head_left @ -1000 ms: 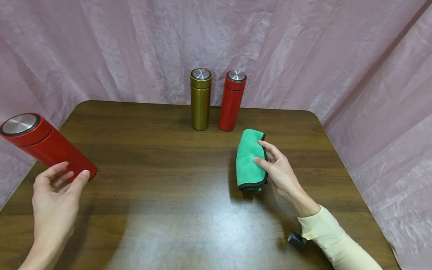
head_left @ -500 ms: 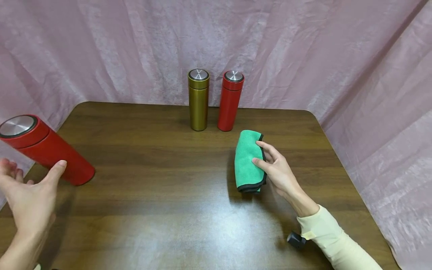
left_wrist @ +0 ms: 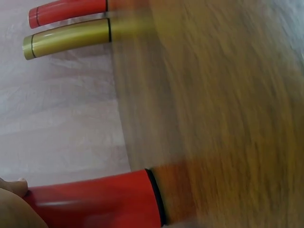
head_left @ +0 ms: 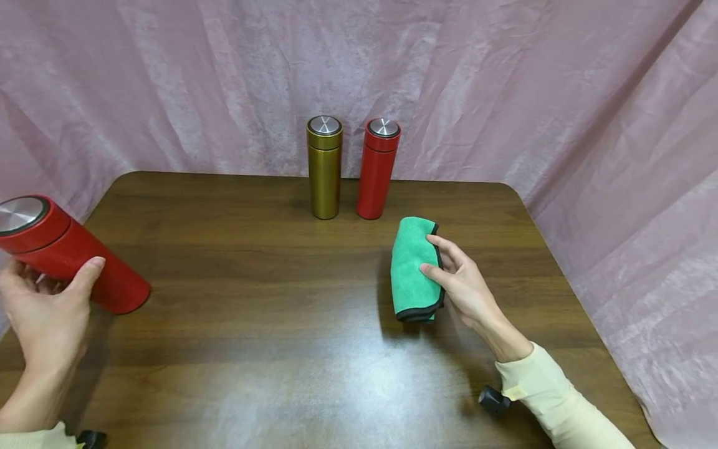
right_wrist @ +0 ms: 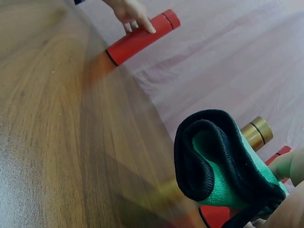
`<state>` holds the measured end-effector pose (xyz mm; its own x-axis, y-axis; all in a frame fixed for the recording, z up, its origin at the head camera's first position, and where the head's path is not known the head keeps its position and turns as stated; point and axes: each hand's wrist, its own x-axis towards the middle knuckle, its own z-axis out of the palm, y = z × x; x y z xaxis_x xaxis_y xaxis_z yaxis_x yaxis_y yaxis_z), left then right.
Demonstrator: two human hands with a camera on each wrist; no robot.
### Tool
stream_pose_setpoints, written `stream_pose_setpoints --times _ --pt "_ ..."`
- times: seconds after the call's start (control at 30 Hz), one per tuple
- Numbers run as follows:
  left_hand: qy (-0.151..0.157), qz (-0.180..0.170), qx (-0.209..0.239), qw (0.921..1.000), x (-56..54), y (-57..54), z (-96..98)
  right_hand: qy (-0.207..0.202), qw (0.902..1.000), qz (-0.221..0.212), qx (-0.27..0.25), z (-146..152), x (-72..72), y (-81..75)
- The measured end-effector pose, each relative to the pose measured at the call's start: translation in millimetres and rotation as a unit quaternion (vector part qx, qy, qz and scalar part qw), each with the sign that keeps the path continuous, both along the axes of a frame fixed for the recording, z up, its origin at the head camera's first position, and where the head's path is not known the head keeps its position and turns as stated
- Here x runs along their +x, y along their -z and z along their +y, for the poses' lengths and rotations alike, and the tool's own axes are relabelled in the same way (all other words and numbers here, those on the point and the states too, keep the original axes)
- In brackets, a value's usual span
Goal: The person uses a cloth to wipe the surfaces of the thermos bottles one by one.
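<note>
At the left of the head view a red thermos (head_left: pixel 114 277) with a steel-topped lid stands on the table. My left hand (head_left: pixel 47 327) holds its side, thumb in front and fingers partly hidden behind. The right wrist view shows this left hand (right_wrist: pixel 128 10) around the middle of the red thermos (right_wrist: pixel 135 45). My right hand (head_left: pixel 470 287) grips a folded green towel (head_left: pixel 412 268) with black edging by its right side, thumb on top. Seen from the right wrist, the towel (right_wrist: pixel 223 187) shows its rolled layers end-on.
A gold thermos (head_left: pixel 324 181) and a second red thermos (head_left: pixel 377 181) stand side by side at the back of the brown wooden table (head_left: pixel 235 268). Behind and to the right hang pink curtains (head_left: pixel 235 81). A black wrist camera (head_left: pixel 493 399) sits by the right sleeve.
My left hand moved left, its fingers loose beside the red thermos, then came onto its side and now holds it. The right hand and towel have stayed put. The head view has shifted slightly.
</note>
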<state>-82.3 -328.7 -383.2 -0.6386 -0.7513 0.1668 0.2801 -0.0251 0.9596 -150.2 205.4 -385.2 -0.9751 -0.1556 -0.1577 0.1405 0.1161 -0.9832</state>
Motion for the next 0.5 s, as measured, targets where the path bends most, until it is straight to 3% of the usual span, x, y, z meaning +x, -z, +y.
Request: stream_pose_setpoints --times 0.17,0.5 --pt "-0.002 -0.003 -0.007 1.0 -1.9 1.9 -1.6 0.001 1.0 0.0 0.001 2.0 0.8 -0.9" --pt "0.014 -0.005 0.03 0.9994 -3.5 -4.0 -1.7 0.002 1.0 0.007 0.006 3.7 0.6 -0.9"
